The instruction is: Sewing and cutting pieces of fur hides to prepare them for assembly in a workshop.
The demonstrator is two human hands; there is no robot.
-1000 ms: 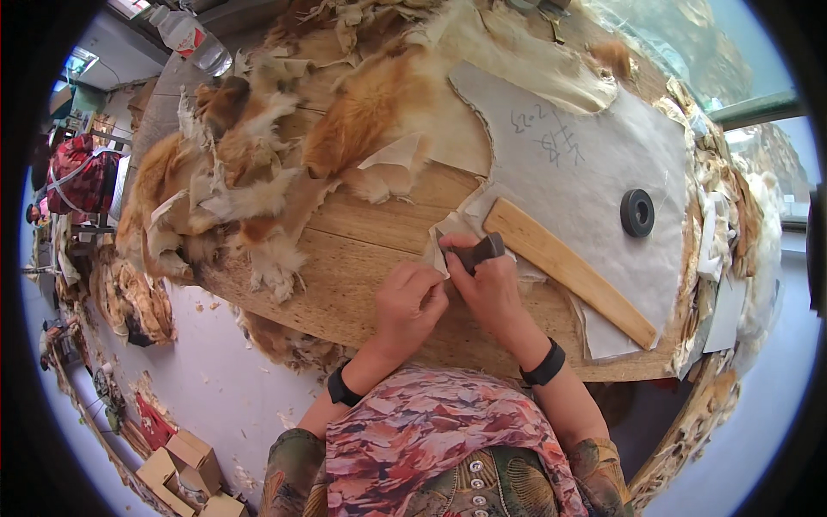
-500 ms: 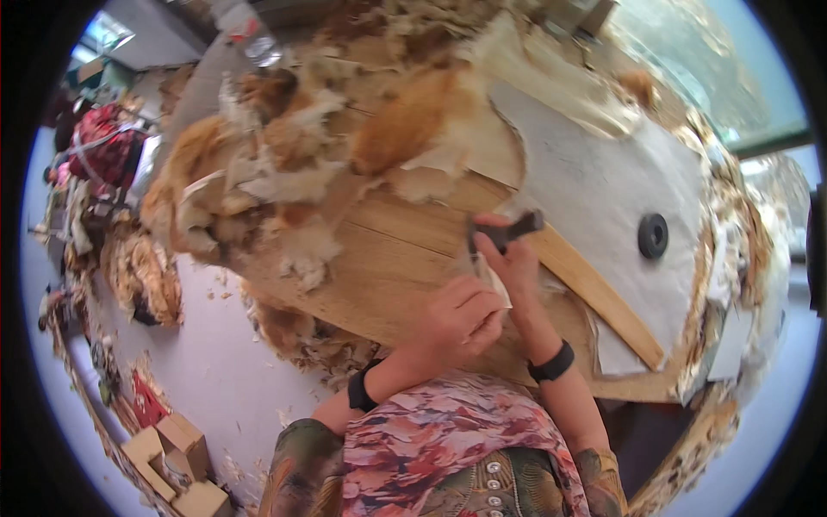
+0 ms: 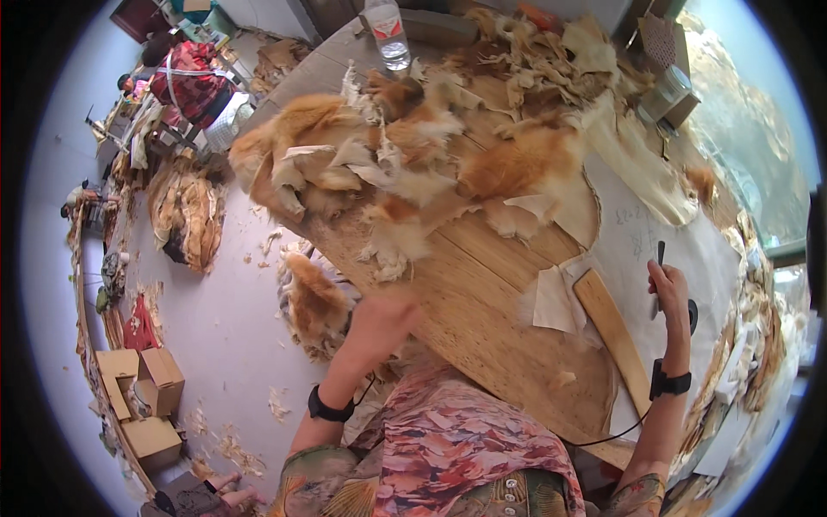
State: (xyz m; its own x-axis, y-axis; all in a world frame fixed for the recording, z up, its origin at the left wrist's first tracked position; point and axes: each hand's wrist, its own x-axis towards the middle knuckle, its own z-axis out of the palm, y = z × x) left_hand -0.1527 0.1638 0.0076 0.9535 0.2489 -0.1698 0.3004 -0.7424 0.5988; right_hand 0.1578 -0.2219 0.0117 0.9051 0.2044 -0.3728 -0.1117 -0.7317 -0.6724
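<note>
Across the middle, wooden table [image 3: 469, 314]: slants from upper left to lower right, near edge running close by a pink patterned cloth [image 3: 465, 431] worn in front; bare in a wide band between furs and near edge, with open room for moving; crowded at the far edge and along the right rim.

Pale floor [image 3: 245, 345]: spreads left of the table, strewn with small scraps, mostly open.

Fur pieces [image 3: 517, 164]: lie heaped over the left and far parts, orange and white, ragged edges overlapping; reach the table's left edge.

White sheet [image 3: 624, 258]: lies flat at the right, curved edge toward the furs.

Wooden strip [image 3: 612, 327]: lies lengthwise along the left part of the sheet, pointing toward the near edge.

Left hand [image 3: 376, 323]: crosses the near edge of the table; fingers curled in, blurred; cannot tell whether pinching anything.

Clear bottle [image 3: 389, 39]: stands near the far left edge, beyond the furs.

Pale piece [image 3: 553, 302]: lies just left of the strip's upper end, bordering bare wood.

Right hand [image 3: 670, 289]: curls closed around a slim tool, above the sheet, right of the strip.

Slim dark tool [image 3: 661, 252]: sticks out above and below the fingers.

Black ring [image 3: 693, 317]: sits right beside the right hand, partly hidden.
</note>
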